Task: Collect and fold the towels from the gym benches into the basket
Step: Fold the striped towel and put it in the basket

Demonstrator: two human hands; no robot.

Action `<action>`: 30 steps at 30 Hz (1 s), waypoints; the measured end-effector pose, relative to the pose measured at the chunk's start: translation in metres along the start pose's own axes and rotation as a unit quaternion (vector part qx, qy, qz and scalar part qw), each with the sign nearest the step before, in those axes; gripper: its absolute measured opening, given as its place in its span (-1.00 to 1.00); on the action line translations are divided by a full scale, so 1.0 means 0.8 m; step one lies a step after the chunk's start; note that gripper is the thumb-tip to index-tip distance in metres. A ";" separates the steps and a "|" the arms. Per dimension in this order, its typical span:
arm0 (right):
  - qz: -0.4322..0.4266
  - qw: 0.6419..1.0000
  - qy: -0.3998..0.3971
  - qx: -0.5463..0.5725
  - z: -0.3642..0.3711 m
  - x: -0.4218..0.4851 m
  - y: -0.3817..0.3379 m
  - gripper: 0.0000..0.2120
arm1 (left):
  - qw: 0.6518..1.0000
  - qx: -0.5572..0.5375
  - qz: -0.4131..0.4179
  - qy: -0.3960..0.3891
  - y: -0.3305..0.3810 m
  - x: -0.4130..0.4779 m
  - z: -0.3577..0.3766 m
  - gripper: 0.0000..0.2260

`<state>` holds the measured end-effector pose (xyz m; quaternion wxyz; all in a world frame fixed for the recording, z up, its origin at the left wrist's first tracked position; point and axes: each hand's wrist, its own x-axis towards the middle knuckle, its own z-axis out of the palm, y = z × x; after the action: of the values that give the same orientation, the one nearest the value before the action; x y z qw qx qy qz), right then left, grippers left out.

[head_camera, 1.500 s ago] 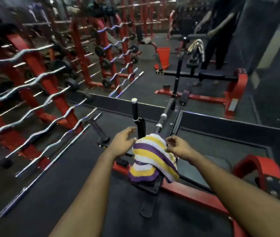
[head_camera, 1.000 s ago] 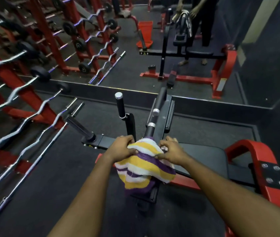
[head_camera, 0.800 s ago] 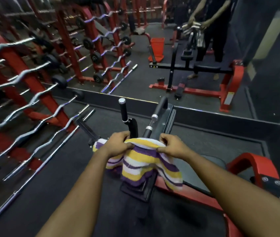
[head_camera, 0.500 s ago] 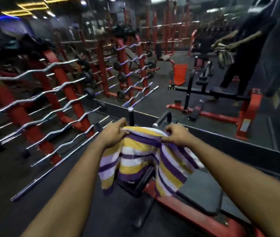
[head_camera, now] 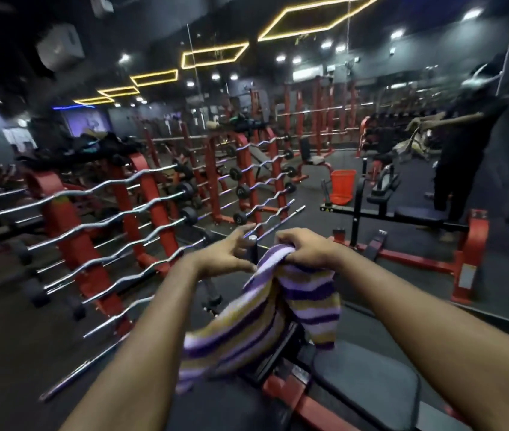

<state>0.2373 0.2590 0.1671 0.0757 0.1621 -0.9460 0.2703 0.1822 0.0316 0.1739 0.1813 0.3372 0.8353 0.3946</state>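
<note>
A purple, yellow and white striped towel (head_camera: pixel 265 315) hangs in front of me, lifted off the black padded bench (head_camera: pixel 365 387). My right hand (head_camera: pixel 304 248) is shut on its top edge, bunching the cloth. My left hand (head_camera: pixel 226 255) is just left of the towel with fingers spread, holding nothing. An orange basket (head_camera: pixel 341 186) stands on the floor farther back, right of centre. In the wall mirror a reflected person (head_camera: pixel 464 144) holds another towel (head_camera: pixel 415 144).
Red racks with chrome curl bars (head_camera: pixel 141 209) fill the left side. A black and red bench frame (head_camera: pixel 402 219) stands ahead on the right. A black upright post with a chrome cap (head_camera: pixel 252 247) rises between my hands.
The towel came up off the bench and opened. My left hand has let go of it while the right still grips it. My view has tilted up toward the room.
</note>
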 end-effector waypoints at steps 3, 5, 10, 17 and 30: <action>-0.051 0.998 0.029 0.024 -0.004 0.006 -0.037 -0.81 | 0.995 -0.033 0.078 -0.051 0.006 0.004 0.020 -0.29; -0.044 0.997 0.052 0.021 -0.006 0.001 -0.047 -0.80 | 0.994 0.015 0.074 -0.076 0.001 0.001 0.022 -0.56; 0.041 0.992 0.086 -0.078 -0.008 -0.018 -0.035 -0.89 | 0.980 0.176 0.046 0.079 -0.007 -0.011 0.015 -0.77; 0.065 0.990 0.094 -0.080 -0.005 -0.042 -0.042 -0.79 | 0.998 -0.021 0.053 0.016 -0.009 -0.009 0.034 -0.58; 0.287 0.909 0.249 -0.174 -0.025 -0.073 -0.019 -0.94 | 0.938 0.178 0.096 0.280 -0.006 -0.028 0.013 -0.88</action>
<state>0.2988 0.2730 0.1781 0.2546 -0.2040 -0.9343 0.1434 0.2019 0.0195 0.1645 -0.1616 0.3181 0.8726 0.3335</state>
